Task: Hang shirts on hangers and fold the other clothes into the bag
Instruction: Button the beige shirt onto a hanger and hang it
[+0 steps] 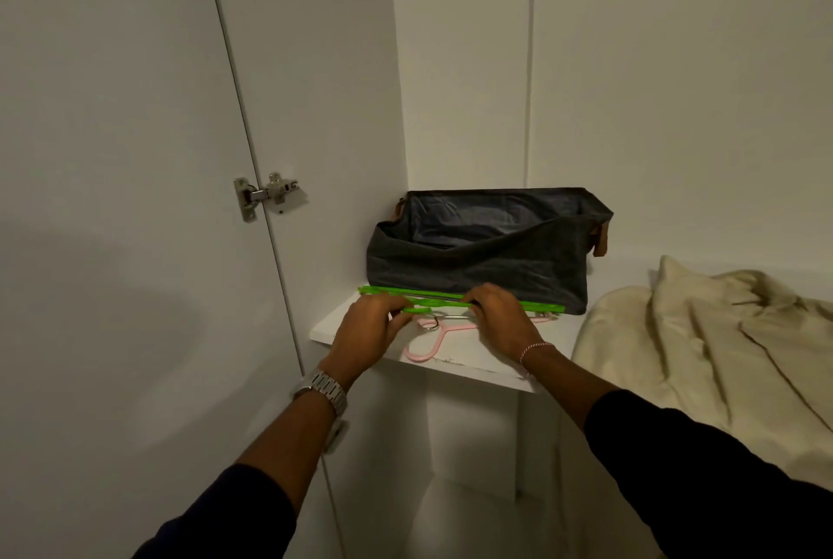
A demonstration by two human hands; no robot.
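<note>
A green hanger lies along the front of an open dark grey fabric bag on a white wardrobe shelf. My left hand pinches the hanger near its left end. My right hand grips it near the middle, fingers curled over the bar. Under the green hanger lies a pink hanger, partly hidden by both hands. A cream shirt is spread out on the right of the shelf. The bag looks empty inside.
The white wardrobe door stands open on the left, held by a metal hinge. White back and side panels close in the shelf. Below the shelf is a lower compartment.
</note>
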